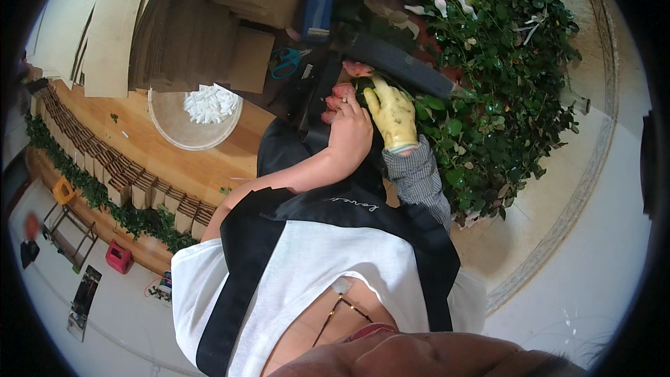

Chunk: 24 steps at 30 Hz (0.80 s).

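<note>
Pink rose heads (pixel 343 91) are gripped between both hands, just beyond the fingertips, over the dark edge of the tabletop (pixel 181 160). Left hand (pixel 351 132) is bare, fingers curled together around the blooms from the near side, apparently to bunch them tight. Right hand (pixel 392 115) is covered by a yellow rubbery glove, likely as guard against thorns; its fingers are closed on the stems and green leaves just behind the blooms, index finger raised alongside. Petals look soft and layered, stems mostly hidden under the fingers. To the right of the fingers a big heap of glossy green foliage (pixel 495 70) is piled within reach. Beyond the fingertips a dark flat strip (pixel 401 63) is laid, with teal-handled scissors (pixel 286 61) and a blue tape dispenser (pixel 319 1) further out to the left. Further left of the fingers a shallow clear round dish (pixel 167 129) of small white plastic pieces (pixel 209 103) is set on the smooth wooden surface, flat stacked brown cardboard sheets (pixel 167 21) behind it.
</note>
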Available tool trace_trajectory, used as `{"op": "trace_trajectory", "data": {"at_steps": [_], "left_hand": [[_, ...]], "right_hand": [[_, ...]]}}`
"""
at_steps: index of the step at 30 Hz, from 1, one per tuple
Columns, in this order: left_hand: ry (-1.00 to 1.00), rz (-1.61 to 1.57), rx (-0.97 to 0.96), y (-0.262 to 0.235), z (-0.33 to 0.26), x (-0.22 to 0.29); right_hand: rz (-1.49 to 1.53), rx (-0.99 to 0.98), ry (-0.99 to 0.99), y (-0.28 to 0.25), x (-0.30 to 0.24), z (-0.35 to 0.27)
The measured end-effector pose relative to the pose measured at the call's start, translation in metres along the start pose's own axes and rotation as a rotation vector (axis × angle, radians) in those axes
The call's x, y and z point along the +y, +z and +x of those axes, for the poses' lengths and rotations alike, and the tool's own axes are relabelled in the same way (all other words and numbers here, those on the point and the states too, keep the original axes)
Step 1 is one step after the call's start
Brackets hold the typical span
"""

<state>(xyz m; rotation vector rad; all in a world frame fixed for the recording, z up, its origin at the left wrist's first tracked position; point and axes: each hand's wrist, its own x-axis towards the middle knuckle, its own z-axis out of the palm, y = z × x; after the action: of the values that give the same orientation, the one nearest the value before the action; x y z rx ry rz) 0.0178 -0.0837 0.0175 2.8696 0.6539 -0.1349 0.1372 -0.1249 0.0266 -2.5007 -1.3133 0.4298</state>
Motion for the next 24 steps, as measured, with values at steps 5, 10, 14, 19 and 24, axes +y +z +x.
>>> {"op": "trace_trajectory", "data": {"at_steps": [5,10,14,19,24], "left_hand": [[-0.013,-0.110,0.050,-0.002,0.001,-0.006],[-0.094,-0.738,-0.024,-0.027,0.022,-0.056],[-0.220,-0.820,0.106,0.008,0.041,-0.097],[-0.290,-0.940,0.050,0.064,0.049,-0.091],[-0.255,-0.951,0.072,0.075,0.043,-0.092]], "right_hand": [[0.031,-0.135,-0.076,-0.006,0.000,0.007],[0.176,-0.259,0.022,-0.012,0.006,0.011],[0.072,-0.214,0.030,-0.009,-0.001,0.010],[0.056,-0.143,0.003,-0.012,-0.006,0.004],[0.381,0.095,-0.042,-0.028,-0.004,-0.003]]}}
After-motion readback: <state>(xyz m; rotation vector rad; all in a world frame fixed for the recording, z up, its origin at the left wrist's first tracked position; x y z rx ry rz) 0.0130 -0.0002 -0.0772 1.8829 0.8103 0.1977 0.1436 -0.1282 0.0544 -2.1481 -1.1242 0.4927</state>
